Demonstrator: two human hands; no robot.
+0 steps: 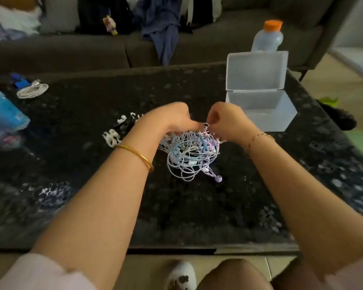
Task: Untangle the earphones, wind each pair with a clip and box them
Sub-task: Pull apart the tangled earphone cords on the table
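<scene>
Cable (32, 91), white and coiled, far left on the dark speckled table (113, 206). Next, black and white clips (120, 130) in a small heap, just beside the left wrist. Left hand (172, 118) curled, pinching the top of the tangled earphones (191, 151) at mid-table. Pastel cords in one loose ball, purple earbud (218, 178) dangling lower right. Right hand (226, 120) curled too, pinching a cord at that same top edge, close to the left. Further right, clear box (260, 105), lid up; behind it, bottle (267, 36) with orange cap
</scene>
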